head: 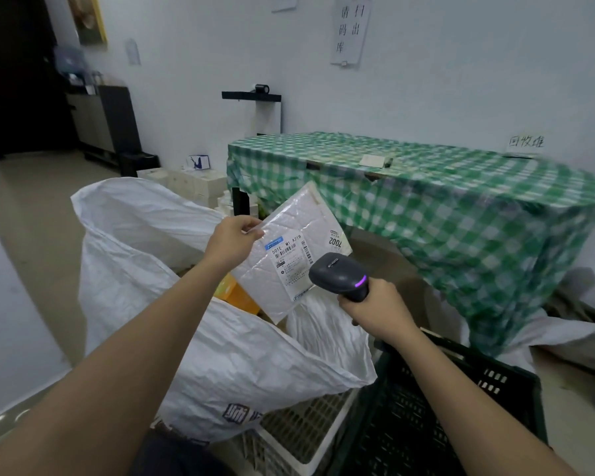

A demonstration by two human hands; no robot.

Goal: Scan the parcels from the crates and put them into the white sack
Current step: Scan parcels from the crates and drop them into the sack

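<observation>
left hand [232,239] pinching the bubble mailer [291,250] right over the white sack [145,269], label tilted toward the scanner [340,274] gripped in the right hand [375,309] just near-right of it

The white shipping label [291,262] stuck on the white bubble-padded parcel envelope [289,249] reads "501E", "M1" and "A21B" above barcodes, its smaller print too fine to read; a second small sticker [335,239] at the envelope's right edge shows "2002" upside down. On the wall above the green-and-white checked tablecloth table [461,207], a white paper sheet [350,29] carries handwritten "扫出" and "请码库", and a small white paper sign [525,141] just over the table's far right end reads "回收堆".
</observation>
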